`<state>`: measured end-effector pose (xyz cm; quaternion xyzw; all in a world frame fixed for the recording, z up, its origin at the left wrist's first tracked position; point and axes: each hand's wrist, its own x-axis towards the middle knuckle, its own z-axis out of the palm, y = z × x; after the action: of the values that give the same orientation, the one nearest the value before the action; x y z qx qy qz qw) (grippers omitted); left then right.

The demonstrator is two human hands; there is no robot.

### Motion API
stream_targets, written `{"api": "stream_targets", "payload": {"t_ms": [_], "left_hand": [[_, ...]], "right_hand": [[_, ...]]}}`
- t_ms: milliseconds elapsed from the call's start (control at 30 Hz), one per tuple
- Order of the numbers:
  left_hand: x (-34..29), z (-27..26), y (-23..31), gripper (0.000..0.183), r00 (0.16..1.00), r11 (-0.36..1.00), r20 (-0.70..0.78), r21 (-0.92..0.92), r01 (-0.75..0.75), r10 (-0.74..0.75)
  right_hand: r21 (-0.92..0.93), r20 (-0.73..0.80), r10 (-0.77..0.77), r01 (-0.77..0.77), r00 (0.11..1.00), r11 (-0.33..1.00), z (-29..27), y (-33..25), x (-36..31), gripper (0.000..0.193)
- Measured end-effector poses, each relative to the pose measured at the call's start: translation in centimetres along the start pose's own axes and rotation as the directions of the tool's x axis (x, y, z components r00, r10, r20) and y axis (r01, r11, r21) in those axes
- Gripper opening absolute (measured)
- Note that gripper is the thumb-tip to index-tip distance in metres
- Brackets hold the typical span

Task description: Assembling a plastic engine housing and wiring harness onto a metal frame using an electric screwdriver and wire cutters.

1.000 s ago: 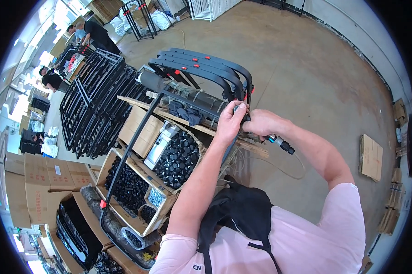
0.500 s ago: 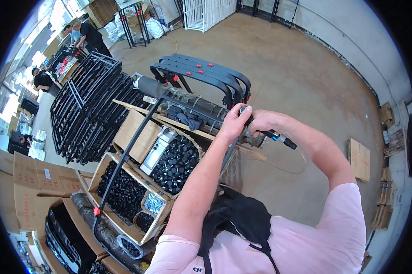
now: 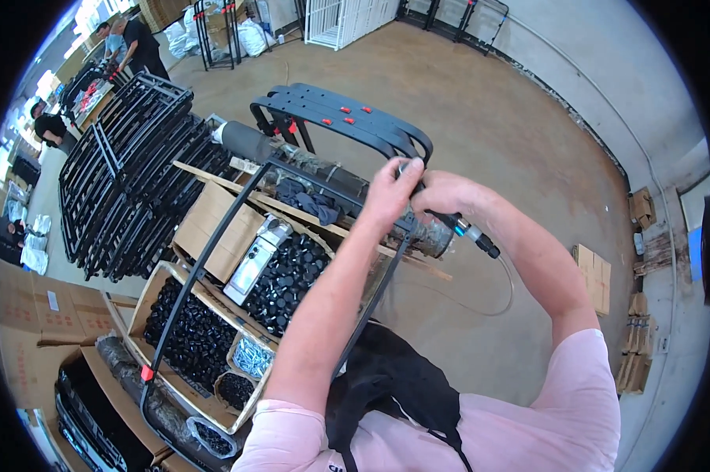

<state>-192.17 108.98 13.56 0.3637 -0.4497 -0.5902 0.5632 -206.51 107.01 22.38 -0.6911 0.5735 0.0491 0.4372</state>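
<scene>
My right hand (image 3: 447,194) is closed around an air tool (image 3: 460,225), with a blue ring and a metal hose coupling sticking out below the fist. Pressed close to it, my left hand (image 3: 394,191) has its fingers curled with the thumb on top, over a dark part that I cannot make out. Both hands are over the far right corner of a black tubular frame (image 3: 213,237), which lies across the bench. The tool's front end is hidden by my hands. A thin clear hose (image 3: 512,293) loops from the coupling toward the floor.
Left of my arm stand a wooden bin of black plastic parts (image 3: 183,330), a heap of black round caps (image 3: 292,275) and a tub of silver bolts (image 3: 252,358). Beyond are bent black frames (image 3: 343,110) and stacked black racks (image 3: 119,181). Several people work at far left.
The whole scene has shifted slightly left in the picture as my head turned. Both hands stay together at the frame's corner, and the air tool is still in my right hand.
</scene>
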Motion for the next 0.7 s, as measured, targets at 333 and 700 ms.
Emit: {"api": "stream_targets", "payload": {"t_ms": [333,700], "left_hand": [[7.3,-18.1,6.4,0.031,0.939,0.994,-0.328,0.055,-0.092,0.105],[12.1,-29.8,8.4,0.033,0.823,0.986,-0.556,0.167,-0.023,0.114]], "right_hand": [[-0.134,0.052,-0.25,0.254,0.967,0.958,0.9,-16.6,14.5,0.04],[-0.276,0.135,-0.29,0.317,0.948,0.907,3.3,-25.8,25.7,0.035]]}}
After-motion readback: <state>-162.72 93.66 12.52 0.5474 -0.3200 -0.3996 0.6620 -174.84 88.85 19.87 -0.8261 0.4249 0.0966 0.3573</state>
